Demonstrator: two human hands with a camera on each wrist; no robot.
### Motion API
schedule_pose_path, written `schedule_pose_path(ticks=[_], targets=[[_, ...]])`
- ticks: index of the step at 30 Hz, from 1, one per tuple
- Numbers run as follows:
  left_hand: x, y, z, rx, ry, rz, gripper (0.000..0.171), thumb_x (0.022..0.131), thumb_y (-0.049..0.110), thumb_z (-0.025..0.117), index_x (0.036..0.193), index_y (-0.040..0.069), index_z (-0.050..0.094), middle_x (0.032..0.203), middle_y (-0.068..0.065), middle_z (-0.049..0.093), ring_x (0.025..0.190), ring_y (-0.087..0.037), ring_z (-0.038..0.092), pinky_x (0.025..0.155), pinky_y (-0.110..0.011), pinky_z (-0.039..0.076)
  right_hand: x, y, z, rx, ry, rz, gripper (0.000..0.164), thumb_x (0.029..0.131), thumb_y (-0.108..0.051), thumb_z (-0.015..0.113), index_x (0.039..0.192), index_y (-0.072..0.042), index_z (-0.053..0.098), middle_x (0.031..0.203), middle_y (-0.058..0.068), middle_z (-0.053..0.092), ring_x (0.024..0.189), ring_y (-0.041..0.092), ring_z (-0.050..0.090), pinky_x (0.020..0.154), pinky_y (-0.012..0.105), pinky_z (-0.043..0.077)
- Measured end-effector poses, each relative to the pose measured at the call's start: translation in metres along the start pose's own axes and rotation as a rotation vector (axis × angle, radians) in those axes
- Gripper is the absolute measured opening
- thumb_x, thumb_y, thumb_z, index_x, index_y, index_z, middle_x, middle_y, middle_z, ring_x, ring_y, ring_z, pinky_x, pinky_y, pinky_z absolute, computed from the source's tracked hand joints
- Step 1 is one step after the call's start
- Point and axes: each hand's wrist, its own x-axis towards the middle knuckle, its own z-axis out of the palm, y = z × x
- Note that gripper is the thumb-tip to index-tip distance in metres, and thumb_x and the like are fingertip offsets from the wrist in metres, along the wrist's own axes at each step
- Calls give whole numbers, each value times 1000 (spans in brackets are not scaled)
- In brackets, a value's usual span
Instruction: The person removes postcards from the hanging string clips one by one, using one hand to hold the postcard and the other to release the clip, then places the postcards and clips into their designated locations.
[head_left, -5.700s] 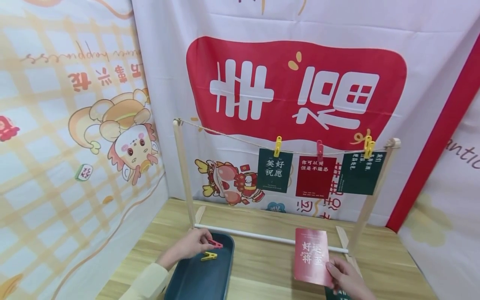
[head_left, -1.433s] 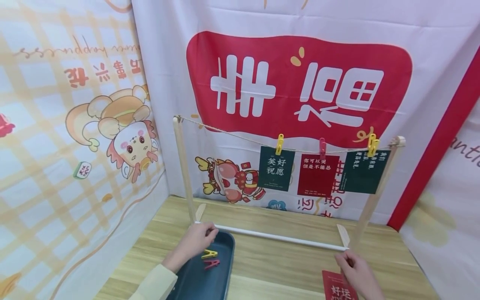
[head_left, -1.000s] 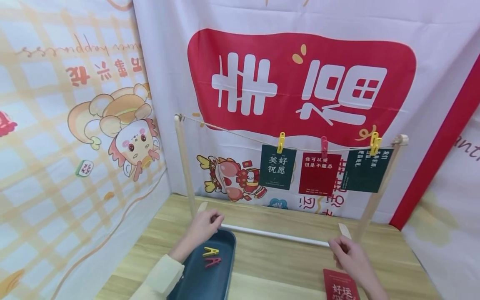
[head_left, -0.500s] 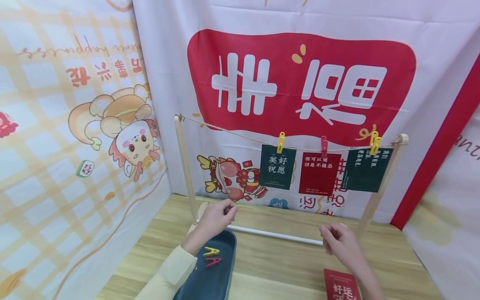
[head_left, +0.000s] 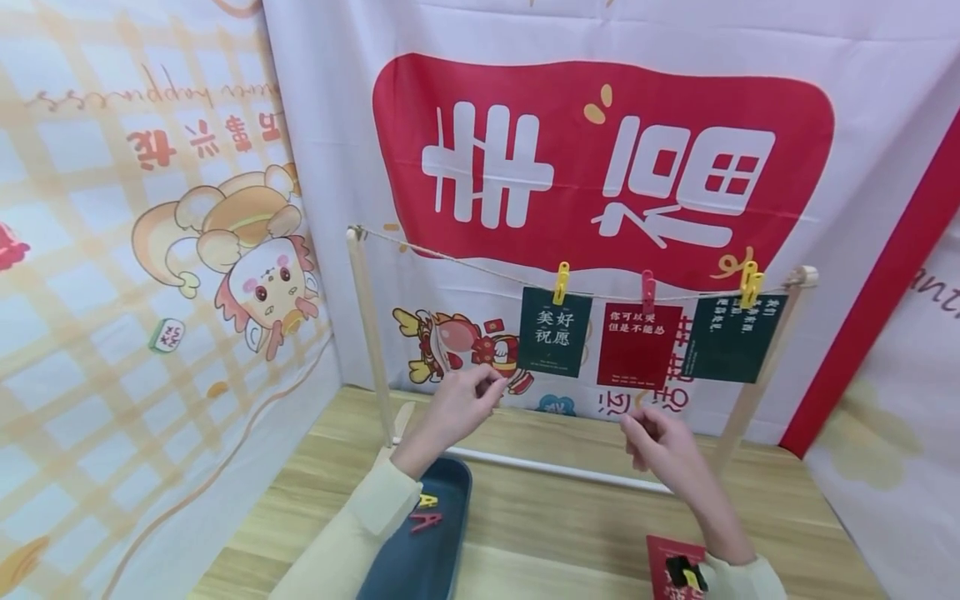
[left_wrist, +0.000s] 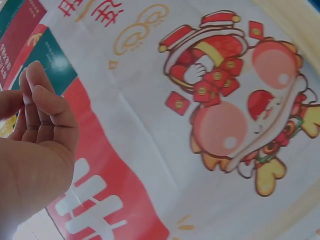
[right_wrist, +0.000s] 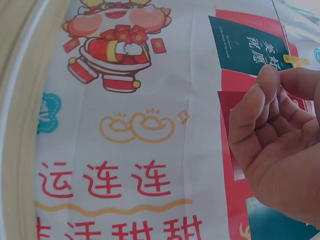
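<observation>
My left hand [head_left: 453, 408] is raised in front of the cord, below and left of the left green card [head_left: 555, 333]. Its fingers bend loosely with nothing between them, as the left wrist view shows of the hand [left_wrist: 45, 135]. My right hand [head_left: 660, 442] hovers below the hanging red card [head_left: 639, 346], fingers relaxed and bent; in the right wrist view this hand [right_wrist: 275, 135] holds nothing. A yellow clothespin [head_left: 561, 283] clips the left green card to the cord [head_left: 450, 258], and a red clothespin [head_left: 648, 292] the red card. Yellow clothespins [head_left: 750, 285] hold another green card [head_left: 735, 342].
A wooden post [head_left: 371, 350] at each side carries the cord, with a white rod [head_left: 555, 468] low between them. The dark blue tray [head_left: 420, 558] holds a yellow and a red clothespin [head_left: 426, 522]. Another red card [head_left: 660, 550] lies at the front right, partly behind my right wrist.
Earlier my left hand held a red clothespin over the tray and my right hand a red card. Both were put down; since then both hands have risen and moved inward towards the hanging cards.
</observation>
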Motion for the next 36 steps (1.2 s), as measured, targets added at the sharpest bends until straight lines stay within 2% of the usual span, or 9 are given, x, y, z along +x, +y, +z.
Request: schedule_pose_path(ticks=[5, 10, 16, 20, 25, 32, 36], targets=[[16, 13, -3, 17, 46, 89, 14, 98, 28, 61, 92, 18, 68, 68, 9, 62, 57, -6, 54, 52, -20, 47, 12, -7, 3, -15, -10, -9, 30, 97, -42, 58, 107, -13, 59, 78, 11, 63, 59, 22, 61, 56, 28, 55], [33, 26, -9, 20, 94, 155, 13, 97, 25, 61, 95, 15, 69, 77, 4, 68, 64, -6, 56, 60, -18, 50, 23, -13, 6, -26, -27, -27, 33, 96, -45, 58, 112, -16, 59, 80, 8, 64, 61, 23, 62, 57, 29, 55], [46, 34, -14, -36, 125, 156, 13, 98, 25, 61, 102, 14, 67, 83, 2, 68, 69, -8, 58, 64, -18, 53, 32, -22, 8, -21, -34, -34, 33, 96, -44, 59, 113, -16, 59, 83, 12, 65, 62, 28, 62, 59, 30, 56], [50, 36, -15, -87, 137, 138, 13, 97, 25, 61, 104, 14, 66, 86, 1, 67, 69, -9, 61, 64, -19, 55, 38, -27, 10, -4, -47, -40, 29, 97, -39, 59, 113, -15, 59, 83, 12, 65, 62, 26, 62, 58, 30, 55], [56, 43, -18, -158, 143, 124, 18, 98, 23, 61, 112, 13, 64, 88, 0, 67, 66, -11, 65, 63, -23, 57, 49, -28, 13, -26, -41, -50, 31, 97, -41, 59, 115, -16, 58, 83, 11, 65, 61, 24, 61, 58, 30, 56], [70, 54, -19, -190, 263, 189, 22, 97, 20, 62, 118, 13, 64, 99, -1, 69, 69, -6, 63, 66, -20, 57, 61, -24, 19, -14, -40, -63, 32, 98, -39, 58, 118, -15, 56, 86, 17, 65, 60, 24, 61, 57, 30, 56], [77, 64, -18, -200, 286, 209, 24, 98, 26, 60, 118, 15, 65, 107, 0, 67, 75, -7, 63, 70, -19, 57, 63, -25, 22, -22, -26, -56, 33, 99, -36, 58, 123, -14, 54, 86, 17, 65, 60, 24, 60, 56, 29, 55]])
